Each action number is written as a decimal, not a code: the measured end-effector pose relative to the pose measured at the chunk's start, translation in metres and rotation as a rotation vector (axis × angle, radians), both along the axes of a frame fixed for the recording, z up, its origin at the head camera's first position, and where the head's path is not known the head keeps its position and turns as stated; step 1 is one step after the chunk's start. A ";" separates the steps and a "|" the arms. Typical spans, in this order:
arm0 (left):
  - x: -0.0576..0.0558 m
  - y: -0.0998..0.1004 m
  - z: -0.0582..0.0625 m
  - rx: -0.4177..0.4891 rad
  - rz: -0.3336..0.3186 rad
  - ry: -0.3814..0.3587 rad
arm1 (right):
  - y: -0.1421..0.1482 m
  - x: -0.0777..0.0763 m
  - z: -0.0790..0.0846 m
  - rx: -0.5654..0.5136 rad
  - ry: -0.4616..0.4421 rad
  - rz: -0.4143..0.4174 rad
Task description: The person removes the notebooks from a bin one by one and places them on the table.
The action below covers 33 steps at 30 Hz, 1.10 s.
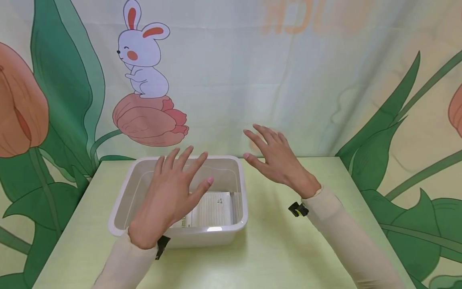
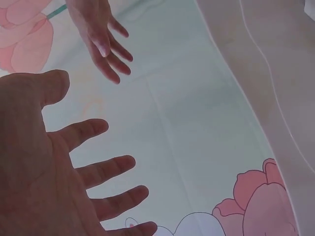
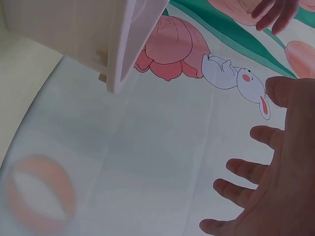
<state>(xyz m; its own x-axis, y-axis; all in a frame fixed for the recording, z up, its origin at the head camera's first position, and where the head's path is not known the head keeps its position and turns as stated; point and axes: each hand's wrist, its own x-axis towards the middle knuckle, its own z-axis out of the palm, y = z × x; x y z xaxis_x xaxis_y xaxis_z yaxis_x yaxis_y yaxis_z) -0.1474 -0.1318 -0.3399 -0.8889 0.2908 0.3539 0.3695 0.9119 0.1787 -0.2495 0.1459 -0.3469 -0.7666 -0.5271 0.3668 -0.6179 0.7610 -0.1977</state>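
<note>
A pale plastic basin point(image 1: 242, 200) stands on the table, left of its middle. Inside lies a white lined paper item point(image 1: 213, 208) with some green print at its left; my left hand hides part of it, so I cannot tell its kind. Above the basin hovers my left hand point(image 1: 171, 188), fingers spread, holding nothing. My right hand point(image 1: 278, 158) is raised to the right of the basin, with its fingers extended and nothing in them. The left wrist view shows both palms bare, and in the right wrist view the right hand point(image 3: 266, 172) is apart from the basin's rim.
The light green table point(image 1: 281, 249) reaches back to a hanging cloth point(image 1: 223, 80) printed with a rabbit and tulips. Each wrist carries a small black strap piece, at the left point(image 1: 162, 247) and right point(image 1: 298, 209) sleeve ends.
</note>
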 end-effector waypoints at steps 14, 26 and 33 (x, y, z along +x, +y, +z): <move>0.047 -0.009 -0.032 -0.073 0.011 0.177 | -0.018 -0.001 0.004 0.003 0.057 0.191; 0.072 -0.006 -0.077 -0.098 0.006 0.116 | -0.044 -0.002 0.015 0.106 0.119 0.311; 0.078 -0.003 -0.095 -0.130 0.019 0.103 | -0.066 0.000 0.019 0.173 0.106 0.371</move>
<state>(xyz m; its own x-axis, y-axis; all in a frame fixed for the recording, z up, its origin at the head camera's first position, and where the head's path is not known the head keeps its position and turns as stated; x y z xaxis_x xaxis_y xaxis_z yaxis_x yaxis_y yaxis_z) -0.0692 -0.1348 -0.4353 -0.8556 0.3238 0.4039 0.3624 0.9318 0.0206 -0.2495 0.0801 -0.3279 -0.4762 -0.8208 0.3153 -0.8661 0.4997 -0.0073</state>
